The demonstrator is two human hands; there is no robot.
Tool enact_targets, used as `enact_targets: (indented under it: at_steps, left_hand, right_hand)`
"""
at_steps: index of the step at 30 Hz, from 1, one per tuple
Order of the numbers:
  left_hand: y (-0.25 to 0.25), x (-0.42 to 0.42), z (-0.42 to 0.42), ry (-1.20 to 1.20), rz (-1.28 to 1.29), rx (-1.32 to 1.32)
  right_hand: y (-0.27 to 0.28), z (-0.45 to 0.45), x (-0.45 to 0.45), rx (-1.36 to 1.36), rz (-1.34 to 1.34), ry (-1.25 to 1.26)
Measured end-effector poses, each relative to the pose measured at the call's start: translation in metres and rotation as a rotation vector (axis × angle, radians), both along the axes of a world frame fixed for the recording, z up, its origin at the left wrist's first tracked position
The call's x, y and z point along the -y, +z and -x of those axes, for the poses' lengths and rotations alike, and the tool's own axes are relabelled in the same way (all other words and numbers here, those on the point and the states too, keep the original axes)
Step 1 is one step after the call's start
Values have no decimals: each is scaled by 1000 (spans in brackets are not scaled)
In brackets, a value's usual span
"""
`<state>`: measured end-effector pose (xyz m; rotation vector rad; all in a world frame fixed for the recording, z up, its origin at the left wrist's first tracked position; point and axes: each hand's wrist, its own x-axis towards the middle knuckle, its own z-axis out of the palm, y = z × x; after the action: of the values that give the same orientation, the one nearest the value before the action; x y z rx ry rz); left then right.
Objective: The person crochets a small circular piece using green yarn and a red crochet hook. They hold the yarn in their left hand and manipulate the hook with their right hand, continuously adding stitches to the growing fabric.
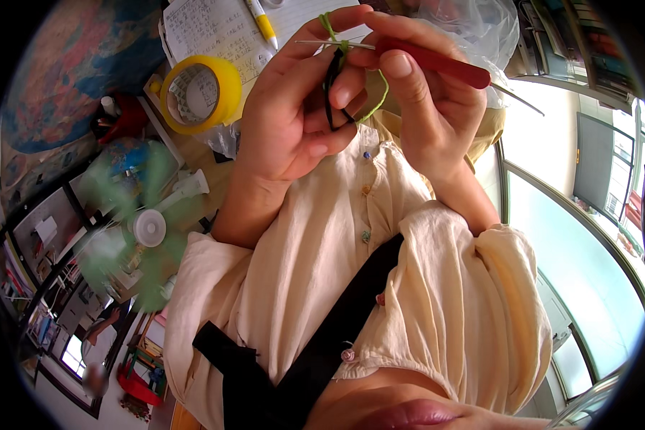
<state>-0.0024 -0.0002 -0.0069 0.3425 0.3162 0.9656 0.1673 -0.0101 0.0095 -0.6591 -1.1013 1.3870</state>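
Observation:
My left hand (295, 107) is raised in front of my chest. Green yarn (325, 22) loops over its index finger, and a black cord (330, 88) is pinched among its fingers. The green yarn wraps the top of the black cord, and a green strand hangs between the hands. In my right hand (430, 91) is a crochet hook with a red handle (435, 62), held between thumb and fingers. Its thin metal shaft points left and passes at the green stitches; another metal rod juts from the handle's other end. My fingers partly hide the stitches.
A yellow tape roll (228, 94) stands on the desk beside papers with handwriting (193, 32) and a yellow-and-white marker (260, 21). Clear plastic bags (484, 32) lie behind my right hand. A green fan (149, 228) spins at left, near a globe (131, 156). A person (99, 344) is at lower left.

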Motion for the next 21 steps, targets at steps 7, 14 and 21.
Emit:
enact_targets:
  at_steps: [7,14,21]
  left_hand:
    - [27,7,-21,277,100,-258]
    - [12,8,-23,524,-399,-713]
    - [-14,0,-9,664,-820,-865]
  right_hand:
    - [-19,-6,-4,244,-157,-205]
    - [-15,-2,-4,142,-156,-167]
    - [-21,-1,-8,40,-206,-52]
